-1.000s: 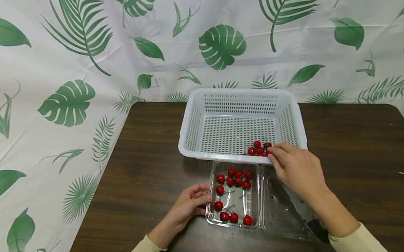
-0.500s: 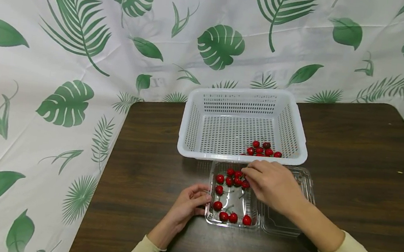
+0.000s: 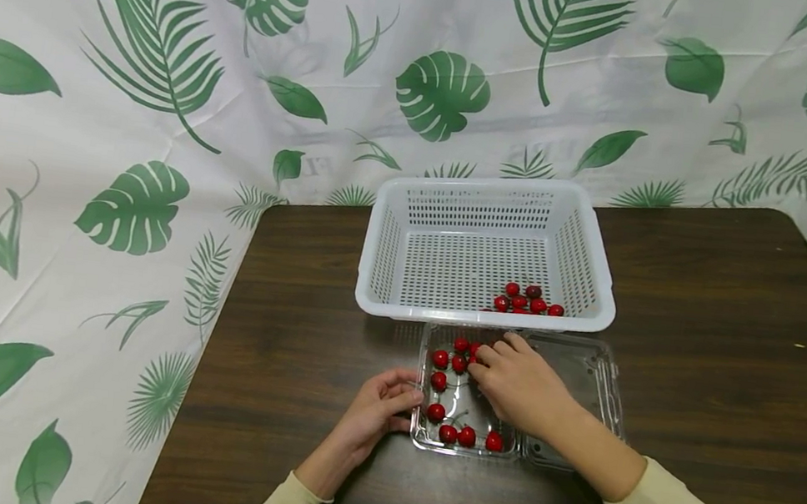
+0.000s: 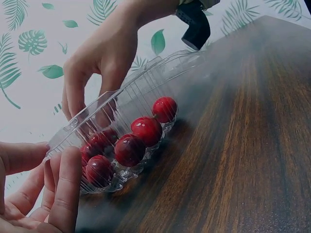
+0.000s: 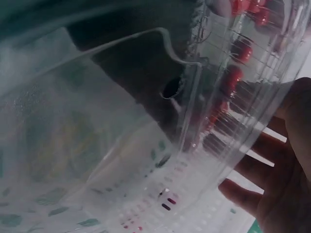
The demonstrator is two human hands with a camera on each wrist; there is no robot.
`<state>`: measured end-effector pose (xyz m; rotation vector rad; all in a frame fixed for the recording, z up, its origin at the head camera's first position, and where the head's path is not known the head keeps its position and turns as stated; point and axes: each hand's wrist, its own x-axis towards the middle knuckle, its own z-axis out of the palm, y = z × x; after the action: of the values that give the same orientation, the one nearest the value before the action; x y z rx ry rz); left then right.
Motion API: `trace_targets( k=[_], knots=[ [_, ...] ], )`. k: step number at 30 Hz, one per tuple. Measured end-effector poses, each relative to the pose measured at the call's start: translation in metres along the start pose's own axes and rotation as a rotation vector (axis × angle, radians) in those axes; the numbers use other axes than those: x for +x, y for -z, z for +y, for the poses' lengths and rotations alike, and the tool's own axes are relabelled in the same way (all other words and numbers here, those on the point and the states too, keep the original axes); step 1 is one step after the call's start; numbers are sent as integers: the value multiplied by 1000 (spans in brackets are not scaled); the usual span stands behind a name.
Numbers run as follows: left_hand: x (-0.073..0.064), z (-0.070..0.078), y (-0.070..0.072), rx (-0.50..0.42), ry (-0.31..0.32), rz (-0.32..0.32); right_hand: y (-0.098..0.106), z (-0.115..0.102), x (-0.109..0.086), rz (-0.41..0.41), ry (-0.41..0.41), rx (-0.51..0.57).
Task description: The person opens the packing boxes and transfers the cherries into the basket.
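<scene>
My left hand holds the left rim of a clear plastic clamshell box; in the left wrist view the thumb and fingers sit on its corner. Several red cherries lie inside the box, along its left, far and near sides. My right hand reaches down into the box's far right part, fingers bent among the cherries. Its fingertips are hidden in the head view, so I cannot tell whether they hold a cherry. Through the wall in the left wrist view, those fingers come down close to the cherries.
A white perforated basket stands right behind the box, with several more cherries in its near right corner. The box's clear lid lies folded open to the right. Everything rests on a dark wooden table against a leaf-print sheet.
My right hand has come from the basket's near right corner over the rim and down into the box, moving left and nearer. The left hand has stayed at the box rim.
</scene>
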<state>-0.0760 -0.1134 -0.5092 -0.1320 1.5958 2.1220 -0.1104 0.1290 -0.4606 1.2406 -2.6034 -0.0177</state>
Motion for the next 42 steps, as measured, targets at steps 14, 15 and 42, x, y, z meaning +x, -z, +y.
trace_targets(
  k=[14,15,42],
  knots=[
    [1,0,0,-2,3,-6,-7,-3,6,-131,-46,36],
    [1,0,0,-1,2,-6,-7,-4,6,-149,-52,40],
    [-1,3,-2,2,11,6,1,-14,6,-177,-3,127]
  ],
)
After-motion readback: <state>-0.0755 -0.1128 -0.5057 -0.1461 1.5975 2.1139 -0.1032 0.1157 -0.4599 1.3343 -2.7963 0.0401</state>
